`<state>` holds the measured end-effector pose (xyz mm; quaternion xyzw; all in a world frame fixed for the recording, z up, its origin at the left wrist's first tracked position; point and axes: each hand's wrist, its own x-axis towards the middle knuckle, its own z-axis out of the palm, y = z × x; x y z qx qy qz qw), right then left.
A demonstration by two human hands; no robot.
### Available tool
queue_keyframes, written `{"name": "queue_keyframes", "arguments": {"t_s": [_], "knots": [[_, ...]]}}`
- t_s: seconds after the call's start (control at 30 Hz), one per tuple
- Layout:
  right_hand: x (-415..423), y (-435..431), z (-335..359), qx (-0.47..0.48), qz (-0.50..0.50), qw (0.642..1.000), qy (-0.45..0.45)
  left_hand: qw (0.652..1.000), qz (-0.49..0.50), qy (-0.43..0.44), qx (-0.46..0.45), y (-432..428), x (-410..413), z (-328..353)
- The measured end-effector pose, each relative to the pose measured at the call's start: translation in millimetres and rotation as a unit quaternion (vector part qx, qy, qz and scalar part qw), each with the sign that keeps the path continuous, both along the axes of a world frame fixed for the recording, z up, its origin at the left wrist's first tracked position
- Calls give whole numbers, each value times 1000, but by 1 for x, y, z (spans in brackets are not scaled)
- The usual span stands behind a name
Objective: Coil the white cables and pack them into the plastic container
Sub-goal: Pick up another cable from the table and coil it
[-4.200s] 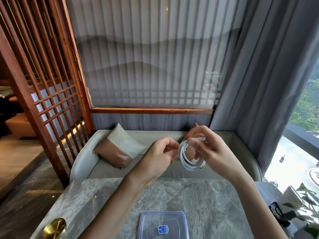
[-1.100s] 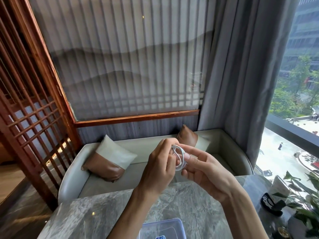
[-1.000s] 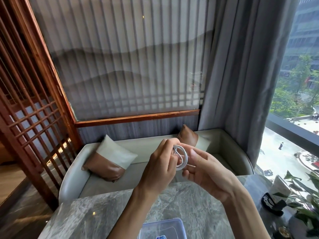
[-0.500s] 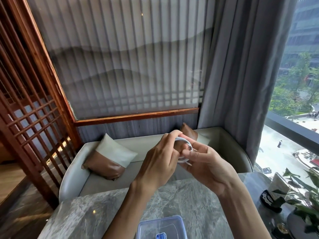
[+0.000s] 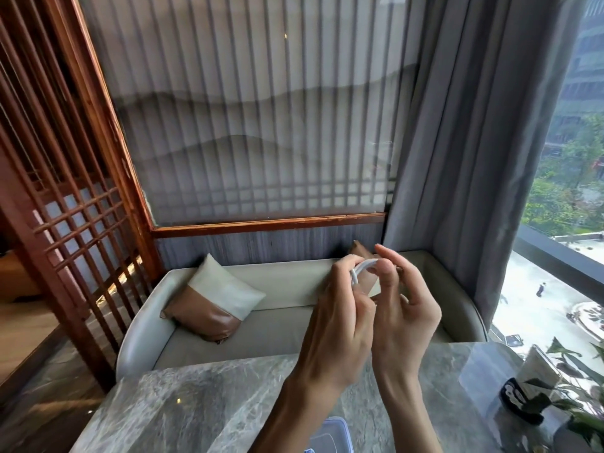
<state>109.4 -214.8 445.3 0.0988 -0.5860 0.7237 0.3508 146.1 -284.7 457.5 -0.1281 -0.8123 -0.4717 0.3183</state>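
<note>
Below your raised hands, the plastic container (image 5: pixel 330 437) sits at the near table edge, while your left hand (image 5: pixel 336 325) and right hand (image 5: pixel 403 308) together pinch the coiled white cable (image 5: pixel 361 269).

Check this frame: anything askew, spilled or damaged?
Nothing stands out. The white cable is pinched between the left hand and right hand above the marble table. The plastic container sits flat at the near edge, mostly hidden by the forearms, so its contents cannot be told.
</note>
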Motion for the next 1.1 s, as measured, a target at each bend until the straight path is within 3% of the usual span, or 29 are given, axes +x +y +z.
{"name": "queue_keyframes", "arguments": {"t_s": [0.2,0.47,0.7,0.8,0.9,1.1], "knots": [[7,4,8,-30,-51,998,33,997,-57,-21,39,9,1,-3],[12,23,18,-64,15,997,26,983,-152,-27,98,18,10,-2],[1,23,21,-25,223,968,-110,962,-162,-64,209,14,5,0],[-1,17,16,-3,252,959,-128,941,-194,-114,253,6,1,-1],[-2,18,11,17,255,957,-135,936,-222,-118,248,4,2,-4],[1,26,14,57,358,918,-158,931,-258,-113,232,-5,4,-6]]}}
